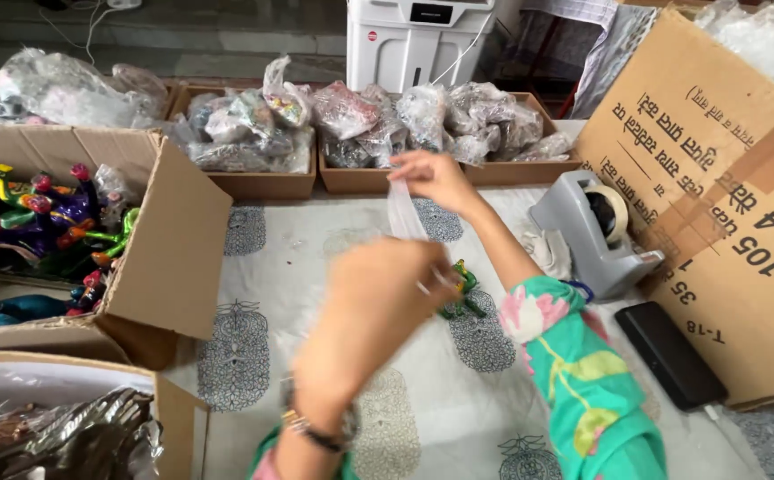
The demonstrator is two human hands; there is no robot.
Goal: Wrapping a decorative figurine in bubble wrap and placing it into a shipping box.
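Closest, the left hand (pixel 378 307) is closed on a clear bag (pixel 402 212) holding a green toy (pixel 460 292), while its top is pinched farther off by the right hand (pixel 436 178). If loosened, the toy could be dropped onto the desk (pixel 458 400).

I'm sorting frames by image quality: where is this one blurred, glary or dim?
Head view: the left hand, close to the lens, is motion-blurred, and so is the clear plastic bag pinched by the right hand; the wrapped bundles show soft sheen, no harsh glare; light is even daylight, dimmer along the top.
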